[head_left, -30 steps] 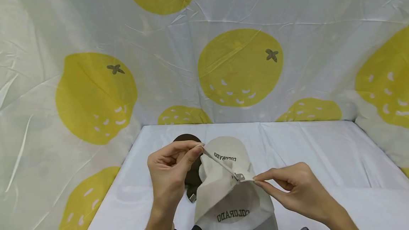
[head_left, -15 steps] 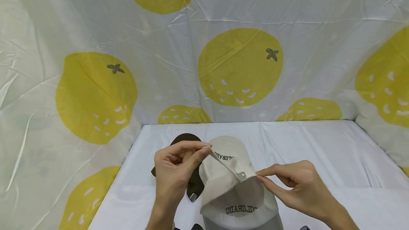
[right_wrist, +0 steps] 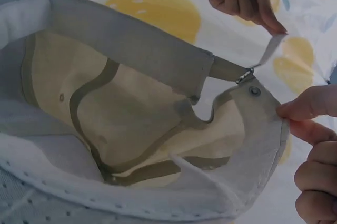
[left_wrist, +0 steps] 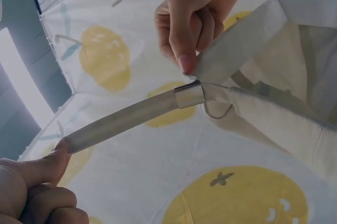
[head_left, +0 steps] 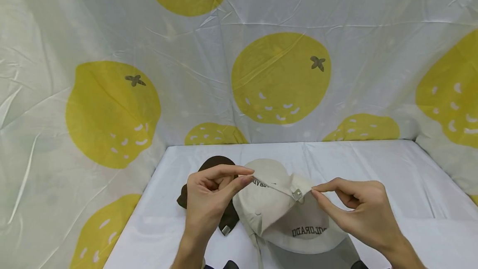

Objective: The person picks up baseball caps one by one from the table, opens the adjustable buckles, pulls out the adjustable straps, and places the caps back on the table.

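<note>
A cream baseball cap (head_left: 278,219) hangs between my hands, its opening turned toward the head camera and the reversed word COLORADO showing inside. With thumb and index finger, my left hand (head_left: 209,198) pinches the free end of its back strap (left_wrist: 124,124). The strap runs taut through a metal buckle (left_wrist: 189,95). Close to that buckle, my right hand (head_left: 360,209) pinches the edge of the cap's back band (right_wrist: 266,111). The right wrist view shows the cap's inside seams and the gap at the back.
Behind the held cap lies another cream cap (head_left: 265,164) with COLORADO lettering, partly hidden. A dark brown cap (head_left: 216,161) with a metal buckle lies left of it, partly behind my left hand. All rest on a white cloth (head_left: 373,165); lemon-print fabric (head_left: 280,78) rises behind.
Both hands have moved to the right with the cap, the right hand also upward. The cap has turned and shifted right, uncovering more of the brown cap. Both pinches have stayed on.
</note>
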The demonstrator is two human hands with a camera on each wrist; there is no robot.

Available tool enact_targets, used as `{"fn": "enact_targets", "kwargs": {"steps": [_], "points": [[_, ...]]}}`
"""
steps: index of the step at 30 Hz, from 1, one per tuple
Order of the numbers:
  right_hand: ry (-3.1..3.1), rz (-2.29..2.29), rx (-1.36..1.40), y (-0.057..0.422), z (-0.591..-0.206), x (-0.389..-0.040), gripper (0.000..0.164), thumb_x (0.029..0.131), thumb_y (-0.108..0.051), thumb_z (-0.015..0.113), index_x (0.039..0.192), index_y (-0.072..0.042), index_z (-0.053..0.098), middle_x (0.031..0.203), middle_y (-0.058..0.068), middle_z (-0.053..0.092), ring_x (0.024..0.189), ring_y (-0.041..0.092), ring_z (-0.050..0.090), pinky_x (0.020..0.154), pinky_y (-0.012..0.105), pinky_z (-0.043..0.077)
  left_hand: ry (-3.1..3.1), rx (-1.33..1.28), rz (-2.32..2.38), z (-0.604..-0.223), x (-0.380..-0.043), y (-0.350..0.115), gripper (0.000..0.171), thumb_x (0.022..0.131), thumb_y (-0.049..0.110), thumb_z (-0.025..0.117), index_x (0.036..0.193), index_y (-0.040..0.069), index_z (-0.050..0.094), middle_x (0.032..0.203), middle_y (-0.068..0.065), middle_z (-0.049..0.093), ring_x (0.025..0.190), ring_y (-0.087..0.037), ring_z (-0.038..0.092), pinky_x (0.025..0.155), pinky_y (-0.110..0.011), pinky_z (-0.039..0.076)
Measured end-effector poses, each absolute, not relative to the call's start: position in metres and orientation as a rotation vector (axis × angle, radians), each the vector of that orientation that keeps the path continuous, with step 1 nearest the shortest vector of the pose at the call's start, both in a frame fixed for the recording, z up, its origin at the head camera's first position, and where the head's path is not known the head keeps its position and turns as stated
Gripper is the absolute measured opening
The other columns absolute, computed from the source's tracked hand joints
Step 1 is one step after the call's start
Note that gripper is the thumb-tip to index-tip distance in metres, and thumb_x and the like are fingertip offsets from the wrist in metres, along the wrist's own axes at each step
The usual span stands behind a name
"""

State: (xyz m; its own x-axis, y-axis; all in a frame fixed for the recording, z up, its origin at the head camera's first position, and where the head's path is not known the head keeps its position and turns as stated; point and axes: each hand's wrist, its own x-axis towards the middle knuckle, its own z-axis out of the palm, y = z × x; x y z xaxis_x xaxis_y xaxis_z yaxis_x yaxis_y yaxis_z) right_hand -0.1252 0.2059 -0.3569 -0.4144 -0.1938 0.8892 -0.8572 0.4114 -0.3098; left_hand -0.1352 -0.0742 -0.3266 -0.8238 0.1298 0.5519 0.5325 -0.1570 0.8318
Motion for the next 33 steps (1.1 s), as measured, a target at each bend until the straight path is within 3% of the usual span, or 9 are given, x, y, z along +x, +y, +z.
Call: {"fn": "enact_targets", "kwargs": {"steps": [5,12,18,22,33], "points": [[-1.843,1.045,0.819,0.211,-0.353,-0.124,0.006,0.083,-0.009,0.084,0.079,-0.012,0.080,0.054,-0.005,0.018,0.055,0.004,0.010,0.050,0.007,0.009,-1.826,-0.713,-2.050,-0.328,-0.136,-0.071,0.011,0.084,-0.007,0.079,0.095,-0.010,0.077,0.045,-0.001,0.029,0.052,-0.013,0.015,0.051,-0.023,0.030],[-1.821,1.055,0.670,0.216,-0.347,-0.122,0.018,0.065,0.009,0.083,0.073,-0.006,0.079,0.054,-0.005,0.018,0.054,0.006,0.010,0.049,0.007,0.015,-1.884,-0.654,-2.057,-0.333,-0.141,-0.067,0.015,0.085,-0.002,0.081,0.099,-0.006,0.078,0.050,-0.001,0.020,0.053,-0.013,0.014,0.049,-0.025,0.022],[-1.822,1.075,0.577,0.217,-0.345,-0.120,0.016,0.065,0.011,0.082,0.072,-0.003,0.079,0.053,-0.004,0.017,0.051,0.008,0.011,0.048,0.007,0.017,-1.952,-0.704,-2.027,-0.342,-0.148,-0.055,0.020,0.085,0.000,0.082,0.104,-0.001,0.081,0.052,-0.004,0.021,0.052,-0.012,0.018,0.048,-0.026,0.022],[-1.815,1.079,0.545,0.216,-0.345,-0.121,0.022,0.060,0.016,0.081,0.073,-0.001,0.079,0.051,-0.005,0.018,0.049,0.007,0.012,0.047,0.007,0.017,-1.971,-0.724,-2.053,-0.351,-0.152,-0.044,0.021,0.084,0.000,0.082,0.105,-0.001,0.081,0.052,-0.005,0.023,0.051,-0.011,0.021,0.048,-0.025,0.024],[-1.801,1.130,0.506,0.210,-0.350,-0.122,0.025,0.059,0.018,0.082,0.074,-0.001,0.080,0.049,-0.006,0.019,0.047,0.007,0.013,0.045,0.006,0.016,-2.026,-0.731,-2.123,-0.366,-0.157,-0.024,0.022,0.082,0.005,0.085,0.104,0.001,0.082,0.051,0.001,0.022,0.049,-0.005,0.020,0.048,-0.019,0.025]]}}
